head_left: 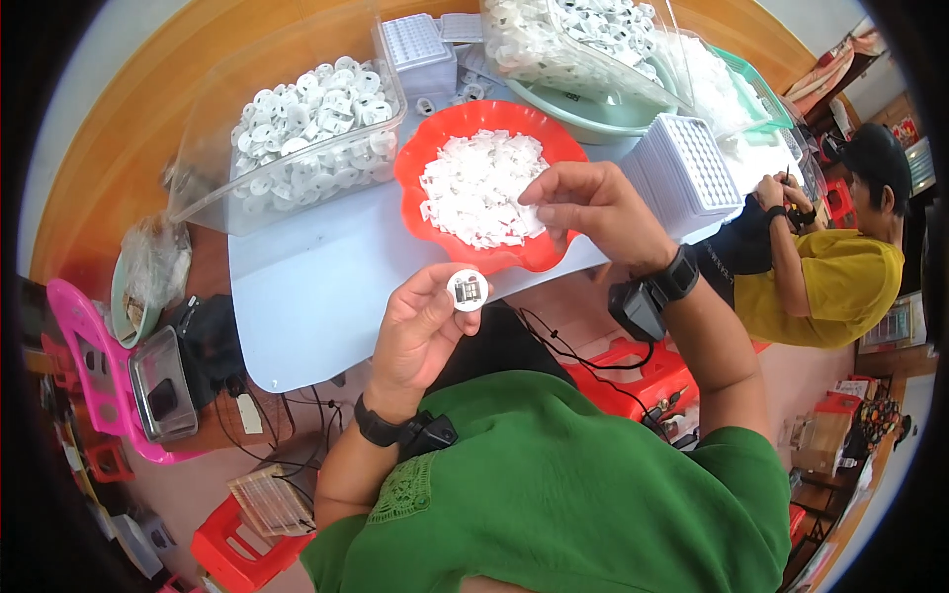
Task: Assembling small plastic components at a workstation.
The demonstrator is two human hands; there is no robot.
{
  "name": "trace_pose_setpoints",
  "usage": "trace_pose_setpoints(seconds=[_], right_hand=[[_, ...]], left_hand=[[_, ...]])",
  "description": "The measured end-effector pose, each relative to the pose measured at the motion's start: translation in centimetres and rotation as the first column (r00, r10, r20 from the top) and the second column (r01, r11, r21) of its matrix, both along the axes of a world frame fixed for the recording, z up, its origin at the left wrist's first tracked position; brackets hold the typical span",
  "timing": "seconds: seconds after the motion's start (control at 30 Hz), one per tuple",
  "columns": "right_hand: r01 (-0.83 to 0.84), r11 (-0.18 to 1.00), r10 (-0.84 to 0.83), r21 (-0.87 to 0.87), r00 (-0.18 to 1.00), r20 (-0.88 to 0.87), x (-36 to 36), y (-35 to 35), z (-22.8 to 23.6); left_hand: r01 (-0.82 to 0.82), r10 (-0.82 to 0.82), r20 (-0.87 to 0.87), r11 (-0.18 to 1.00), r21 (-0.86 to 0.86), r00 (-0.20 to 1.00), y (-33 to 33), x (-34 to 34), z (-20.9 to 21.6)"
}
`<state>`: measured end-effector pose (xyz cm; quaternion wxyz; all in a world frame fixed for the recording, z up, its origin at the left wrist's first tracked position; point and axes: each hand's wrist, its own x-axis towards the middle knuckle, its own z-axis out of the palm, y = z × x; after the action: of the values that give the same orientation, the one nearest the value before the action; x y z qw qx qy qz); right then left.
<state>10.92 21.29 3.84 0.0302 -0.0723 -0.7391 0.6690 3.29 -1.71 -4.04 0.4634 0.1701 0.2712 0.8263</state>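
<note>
My left hand (413, 331) pinches a small round white part (468, 291) by its edge, just in front of the table's near side. Dark and metallic pieces show in the middle of its upturned face. Above the right side of a red scalloped bowl (413, 168), my right hand (611, 212) has thumb and forefinger brought close together. Whether a small piece sits between those fingertips I cannot make out against the white behind them. Many small flat white plastic pieces (479, 183) are heaped in the bowl.
A clear bin (213, 188) with round white parts stands left of the bowl. Stacked white trays (682, 173) stand to the right, near a pale green basin (593, 119) under another clear bin (534, 44). A co-worker in yellow (835, 287) sits at right. Cables (563, 346) hang below.
</note>
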Motion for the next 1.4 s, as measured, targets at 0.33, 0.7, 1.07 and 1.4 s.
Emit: trace_pose_setpoints(seconds=[0.33, 0.7, 1.07, 1.4], right_hand=[[0.078, 0.97, -0.1, -0.232, 0.992, -0.083, 2.5, -0.4, -1.2], [0.15, 0.968, -0.18, -0.2, 0.973, -0.141, 3.6, -3.2, 0.0], [0.239, 0.902, -0.042, 0.359, 0.878, -0.477, 3.5, -5.7, -0.7], [0.259, 0.883, -0.049, 0.39, 0.879, -0.474, 3.7, -5.8, -1.1]], left_hand=[[0.052, -0.053, -0.021, 0.998, -0.028, 0.998, 1.6, 0.8, 0.9], [0.046, -0.048, -0.042, 0.998, -0.045, 0.998, 2.8, 1.5, 1.6], [0.026, -0.031, -0.107, 0.998, -0.049, 0.994, 2.4, 1.8, 1.5], [0.032, -0.04, -0.15, 0.998, -0.059, 0.988, 2.1, 1.8, 1.6]])
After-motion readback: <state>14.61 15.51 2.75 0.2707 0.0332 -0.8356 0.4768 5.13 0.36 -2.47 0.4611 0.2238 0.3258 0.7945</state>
